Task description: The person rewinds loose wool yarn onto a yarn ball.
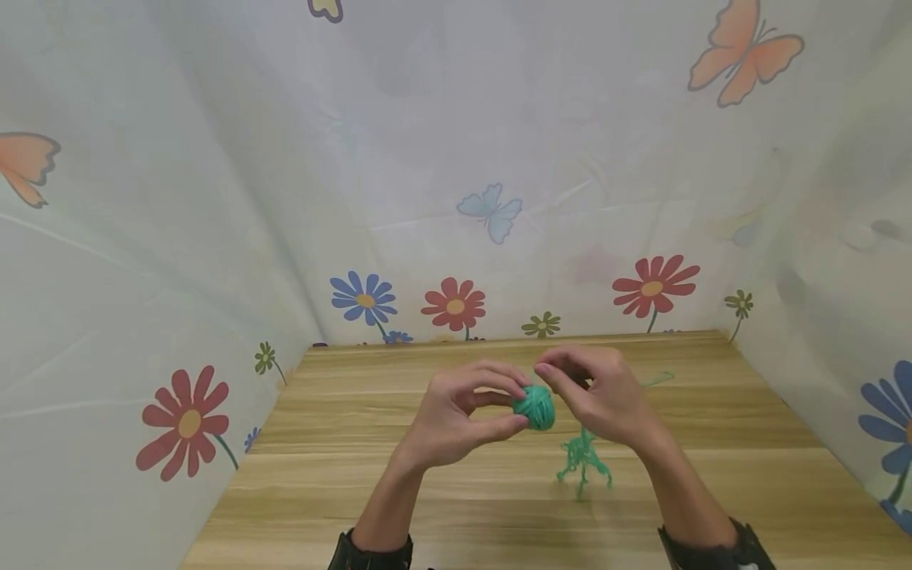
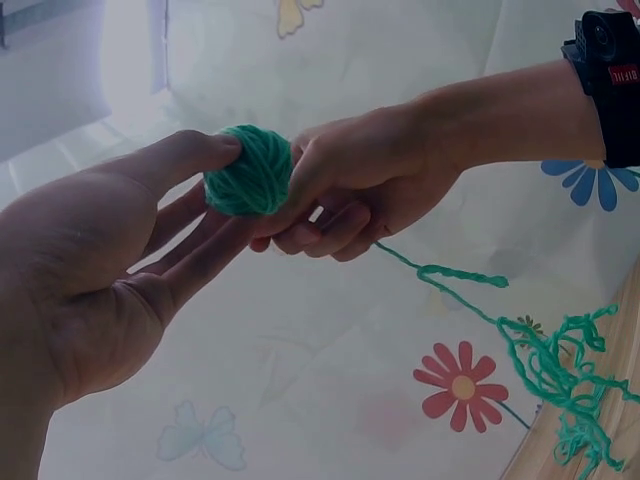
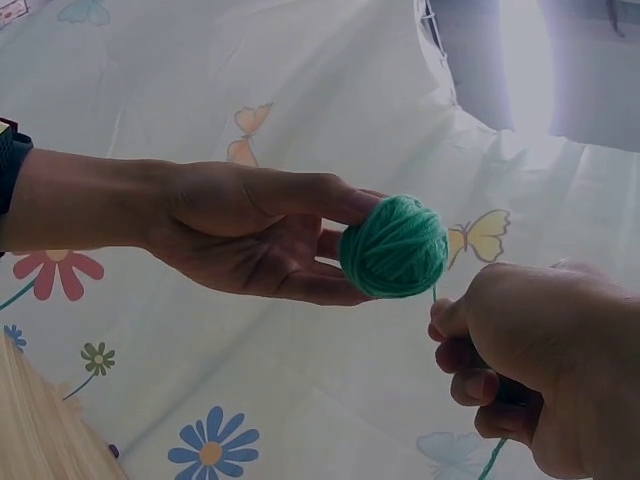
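Note:
A small ball of green yarn (image 1: 534, 408) is held between the thumb and fingertips of my left hand (image 1: 463, 412), above the table. Close at its right, my right hand (image 1: 594, 392) pinches the strand between thumb and forefinger, the other fingers curled in. In the right wrist view a short taut length of strand (image 3: 435, 293) runs from the ball (image 3: 395, 247) to those fingertips. Below the right hand, the strand leads to a loose tangle of the same yarn (image 2: 565, 370), which hangs in loops beside the table in the left wrist view.
The wooden table (image 1: 342, 491) lies under both hands. A pale curtain (image 1: 427, 119) printed with flowers and butterflies stands behind it and along both sides. A thin loop of yarn (image 1: 659, 378) shows just right of the right hand.

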`<state>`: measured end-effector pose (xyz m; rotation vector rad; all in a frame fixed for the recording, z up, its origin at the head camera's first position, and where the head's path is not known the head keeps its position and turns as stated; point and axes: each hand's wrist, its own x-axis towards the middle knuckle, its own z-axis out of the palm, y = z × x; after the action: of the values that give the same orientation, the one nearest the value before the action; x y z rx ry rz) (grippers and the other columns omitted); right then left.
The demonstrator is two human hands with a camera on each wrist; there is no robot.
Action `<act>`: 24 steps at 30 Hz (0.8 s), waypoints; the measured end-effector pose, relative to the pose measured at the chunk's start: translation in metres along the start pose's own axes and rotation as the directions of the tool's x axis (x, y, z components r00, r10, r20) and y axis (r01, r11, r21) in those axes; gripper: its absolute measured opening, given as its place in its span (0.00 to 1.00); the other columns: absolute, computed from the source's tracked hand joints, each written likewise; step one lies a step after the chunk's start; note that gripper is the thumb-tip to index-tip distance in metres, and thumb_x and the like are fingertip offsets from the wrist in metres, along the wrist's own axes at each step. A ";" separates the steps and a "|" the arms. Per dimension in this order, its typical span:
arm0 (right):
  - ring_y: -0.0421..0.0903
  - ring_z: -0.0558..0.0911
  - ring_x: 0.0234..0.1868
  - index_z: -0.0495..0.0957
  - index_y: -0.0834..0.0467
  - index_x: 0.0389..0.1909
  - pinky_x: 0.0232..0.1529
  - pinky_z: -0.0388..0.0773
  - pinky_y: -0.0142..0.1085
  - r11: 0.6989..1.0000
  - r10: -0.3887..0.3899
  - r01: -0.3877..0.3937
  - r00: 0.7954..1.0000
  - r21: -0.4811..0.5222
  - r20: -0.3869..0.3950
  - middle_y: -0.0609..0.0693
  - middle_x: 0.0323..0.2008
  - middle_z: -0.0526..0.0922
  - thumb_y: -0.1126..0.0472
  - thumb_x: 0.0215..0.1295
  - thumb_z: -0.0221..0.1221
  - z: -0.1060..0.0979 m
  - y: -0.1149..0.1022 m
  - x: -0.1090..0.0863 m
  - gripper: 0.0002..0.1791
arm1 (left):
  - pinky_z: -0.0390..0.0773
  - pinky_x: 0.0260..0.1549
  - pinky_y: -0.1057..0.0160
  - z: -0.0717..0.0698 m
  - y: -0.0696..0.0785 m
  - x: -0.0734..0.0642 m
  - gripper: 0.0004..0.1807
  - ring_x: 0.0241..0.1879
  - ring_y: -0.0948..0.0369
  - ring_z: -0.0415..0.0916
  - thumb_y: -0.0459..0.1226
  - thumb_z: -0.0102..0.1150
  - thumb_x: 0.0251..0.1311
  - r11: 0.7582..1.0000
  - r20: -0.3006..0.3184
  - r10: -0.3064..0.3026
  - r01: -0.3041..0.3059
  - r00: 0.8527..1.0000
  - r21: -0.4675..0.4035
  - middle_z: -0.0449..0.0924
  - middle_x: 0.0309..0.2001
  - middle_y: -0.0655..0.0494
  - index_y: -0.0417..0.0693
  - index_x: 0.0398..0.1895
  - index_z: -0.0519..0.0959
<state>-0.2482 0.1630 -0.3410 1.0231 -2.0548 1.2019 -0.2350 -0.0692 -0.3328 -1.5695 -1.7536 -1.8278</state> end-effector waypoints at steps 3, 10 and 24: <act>0.35 0.68 0.15 0.86 0.61 0.39 0.11 0.66 0.26 0.999 0.019 -0.021 0.999 -0.042 -0.042 0.41 0.20 0.78 0.76 0.62 0.67 0.001 0.002 0.001 0.09 | 0.87 0.47 0.47 0.001 0.002 0.000 0.17 0.51 0.47 0.80 0.10 0.65 0.48 1.000 0.005 0.007 -0.007 1.000 -0.015 0.79 0.48 0.27 0.20 0.43 0.79; 0.36 0.71 0.17 0.87 0.58 0.40 0.13 0.70 0.25 0.992 0.089 -0.090 0.996 -0.086 -0.017 0.40 0.22 0.80 0.69 0.66 0.67 0.006 0.003 0.000 0.05 | 0.87 0.48 0.46 0.001 0.002 0.001 0.17 0.51 0.47 0.80 0.09 0.65 0.47 0.999 -0.031 0.051 -0.051 0.998 0.005 0.79 0.47 0.27 0.20 0.42 0.78; 0.35 0.68 0.17 0.83 0.48 0.32 0.13 0.66 0.26 0.999 -0.053 0.054 0.976 0.000 0.211 0.38 0.18 0.71 0.70 0.64 0.68 0.009 -0.010 0.001 0.11 | 0.84 0.53 0.45 -0.006 -0.006 -0.001 0.18 0.53 0.45 0.79 0.10 0.63 0.50 0.992 -0.245 0.092 -0.069 0.965 0.101 0.79 0.50 0.29 0.20 0.46 0.78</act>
<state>-0.2410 0.1512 -0.3398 1.2422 -2.1735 1.1002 -0.2422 -0.0726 -0.3361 -1.2930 -1.6113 -1.7892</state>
